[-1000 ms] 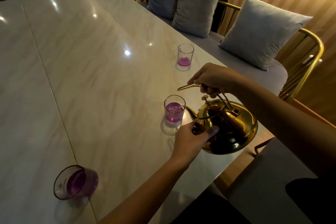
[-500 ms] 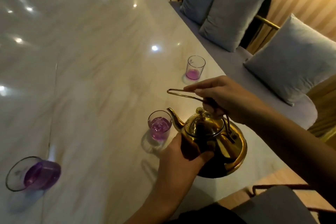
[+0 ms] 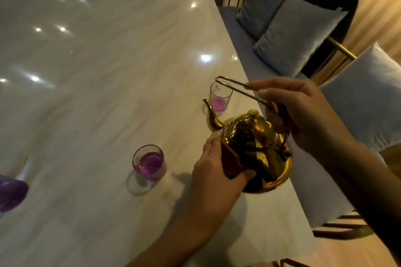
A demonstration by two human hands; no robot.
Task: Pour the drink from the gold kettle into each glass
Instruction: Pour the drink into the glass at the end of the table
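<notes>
Careful: your right hand (image 3: 303,112) only pinches the gold kettle (image 3: 256,149)'s thin handle (image 3: 238,89), left hand (image 3: 217,171)'s fingers pressed together on its side; tipping toward the far glass (image 3: 220,98) beyond the spout could slosh.

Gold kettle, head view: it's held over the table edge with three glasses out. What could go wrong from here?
1. The gold kettle sits near the table's right edge; if the right hand on the thin handle or the left hand slips, it may tip off.
2. The far glass stands just behind the spout and close to that edge, so a swing could knock it.
3. The near glass looks fairly full; jostling the table might spill it.
</notes>
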